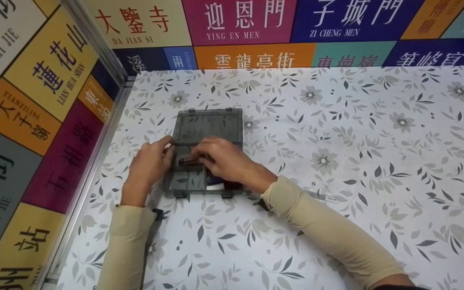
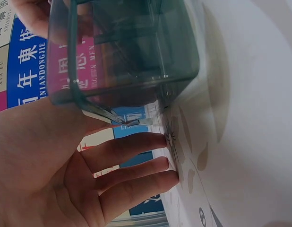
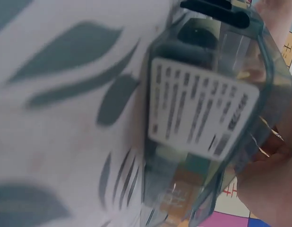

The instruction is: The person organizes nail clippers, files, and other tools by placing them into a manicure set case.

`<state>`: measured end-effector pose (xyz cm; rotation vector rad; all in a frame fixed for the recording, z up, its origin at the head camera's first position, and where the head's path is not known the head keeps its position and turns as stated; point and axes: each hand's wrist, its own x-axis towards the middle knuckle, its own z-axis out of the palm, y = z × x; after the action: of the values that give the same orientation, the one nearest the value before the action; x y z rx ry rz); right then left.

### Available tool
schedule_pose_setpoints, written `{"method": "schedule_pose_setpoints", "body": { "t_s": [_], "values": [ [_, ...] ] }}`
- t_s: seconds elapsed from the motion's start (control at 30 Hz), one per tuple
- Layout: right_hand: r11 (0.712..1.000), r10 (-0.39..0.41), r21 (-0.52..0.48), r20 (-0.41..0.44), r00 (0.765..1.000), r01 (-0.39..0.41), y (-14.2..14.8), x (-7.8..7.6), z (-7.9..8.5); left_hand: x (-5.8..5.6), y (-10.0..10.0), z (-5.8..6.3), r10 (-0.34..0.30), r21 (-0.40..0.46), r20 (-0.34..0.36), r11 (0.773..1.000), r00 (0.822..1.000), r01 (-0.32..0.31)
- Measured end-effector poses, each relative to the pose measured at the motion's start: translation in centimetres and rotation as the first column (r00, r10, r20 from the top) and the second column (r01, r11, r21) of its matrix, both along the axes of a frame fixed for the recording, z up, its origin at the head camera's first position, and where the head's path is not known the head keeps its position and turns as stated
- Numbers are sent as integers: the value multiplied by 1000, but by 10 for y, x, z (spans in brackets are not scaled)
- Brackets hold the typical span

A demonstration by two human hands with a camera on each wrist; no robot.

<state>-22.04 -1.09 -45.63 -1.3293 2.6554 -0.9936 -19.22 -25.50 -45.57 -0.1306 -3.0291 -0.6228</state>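
Note:
A translucent grey plastic storage box (image 1: 210, 192) with compartments lies on the table, its lid (image 1: 212, 125) folded back flat. My right hand (image 1: 226, 159) reaches over the box and pinches a small, slim metal tool (image 1: 187, 161), like a nail clipper, above a left compartment. Two thin shiny metal arms of the tool (image 3: 271, 130) show in the right wrist view, through and beside the box wall. At the box's left edge, near the hinge, my left hand (image 1: 147, 167) touches the side; its lower fingers stretch out straight in the left wrist view.
Dark and white small items (image 1: 216, 186) sit in the lower right compartment, partly hidden by my right arm. A printed white label (image 3: 202, 109) is on the box's outer side. A clear thin object (image 1: 322, 196) lies right of the box. Lettered panels (image 1: 248, 20) border the patterned tabletop.

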Motion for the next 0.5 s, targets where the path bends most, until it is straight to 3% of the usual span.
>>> {"method": "schedule_pose_setpoints", "body": {
  "t_s": [0.23, 0.5],
  "values": [
    [999, -51, 20, 22, 998, 50, 13, 0, 1, 0, -1, -1, -5, 12, -14, 1000, 1000, 5],
    [998, -22, 53, 16, 1000, 21, 18, -1, 1, 0, -2, -2, -18, 17, -25, 1000, 1000, 18]
  ]
}}
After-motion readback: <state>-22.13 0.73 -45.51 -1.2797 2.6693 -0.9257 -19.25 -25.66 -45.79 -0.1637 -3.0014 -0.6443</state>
